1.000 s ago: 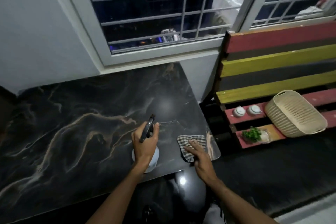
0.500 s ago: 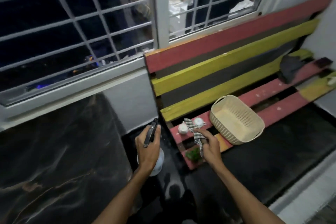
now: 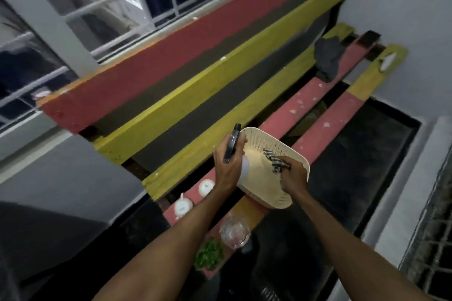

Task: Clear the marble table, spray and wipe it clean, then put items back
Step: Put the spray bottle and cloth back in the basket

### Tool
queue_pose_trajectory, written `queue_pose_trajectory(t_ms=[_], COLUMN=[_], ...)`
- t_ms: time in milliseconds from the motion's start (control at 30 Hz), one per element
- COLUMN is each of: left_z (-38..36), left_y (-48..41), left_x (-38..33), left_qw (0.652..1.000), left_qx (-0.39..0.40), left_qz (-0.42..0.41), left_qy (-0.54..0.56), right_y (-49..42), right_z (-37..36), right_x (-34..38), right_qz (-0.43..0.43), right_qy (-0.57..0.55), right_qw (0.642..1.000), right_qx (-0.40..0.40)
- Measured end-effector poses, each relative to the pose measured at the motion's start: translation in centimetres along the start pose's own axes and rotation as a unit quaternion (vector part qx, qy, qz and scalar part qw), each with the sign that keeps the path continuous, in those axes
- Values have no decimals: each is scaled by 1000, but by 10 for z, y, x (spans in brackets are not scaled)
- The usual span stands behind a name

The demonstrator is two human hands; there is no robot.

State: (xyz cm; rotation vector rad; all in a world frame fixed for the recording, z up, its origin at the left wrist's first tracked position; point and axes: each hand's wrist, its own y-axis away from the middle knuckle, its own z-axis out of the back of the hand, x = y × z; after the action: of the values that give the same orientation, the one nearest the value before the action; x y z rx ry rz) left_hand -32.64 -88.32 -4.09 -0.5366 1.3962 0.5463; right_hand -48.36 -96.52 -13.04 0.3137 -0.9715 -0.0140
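My left hand (image 3: 228, 166) grips a white spray bottle (image 3: 244, 166) with a dark trigger head, held over the left rim of a cream perforated basket (image 3: 281, 193). My right hand (image 3: 293, 175) holds a checked cloth (image 3: 275, 160) inside that basket. The basket rests on the seat slats of a red and yellow wooden bench (image 3: 195, 61). Two small white lidded pots (image 3: 183, 206) stand on the bench left of the basket. A glass bowl (image 3: 234, 231) and a green plant (image 3: 210, 255) sit nearer to me. The marble table is out of view.
A barred window (image 3: 97, 7) runs behind the bench back. A dark crumpled cloth (image 3: 327, 56) and a small white object (image 3: 387, 62) lie at the bench's far end. A white wall (image 3: 403, 19) closes the right side. Dark floor (image 3: 367, 154) lies in front of the bench.
The view has swung right from the marble table to the bench. My right hand lifted the checked cloth off the table and carried it into the basket; my left hand followed with the spray bottle.
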Motion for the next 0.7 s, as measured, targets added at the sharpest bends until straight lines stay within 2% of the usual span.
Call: queue_pose_trajectory(t_ms=[200, 333, 567, 700], left_z=[-54, -67, -64, -47], left_y=[-36, -48, -57, -62], left_x=[76, 121, 166, 160], left_qw=[999, 999, 986, 962], left_qx=[16, 18, 89, 151], left_qz=[30, 44, 109, 153], left_qy=[6, 3, -86, -167], right_y=[-35, -39, -44, -38], right_z=[-21, -35, -53, -57], right_x=[-41, -52, -62, -57], right_qz=[-61, -67, -91, -103], right_qy=[18, 19, 89, 105], right_qw=[998, 997, 980, 972], right_qx=[20, 14, 156, 182])
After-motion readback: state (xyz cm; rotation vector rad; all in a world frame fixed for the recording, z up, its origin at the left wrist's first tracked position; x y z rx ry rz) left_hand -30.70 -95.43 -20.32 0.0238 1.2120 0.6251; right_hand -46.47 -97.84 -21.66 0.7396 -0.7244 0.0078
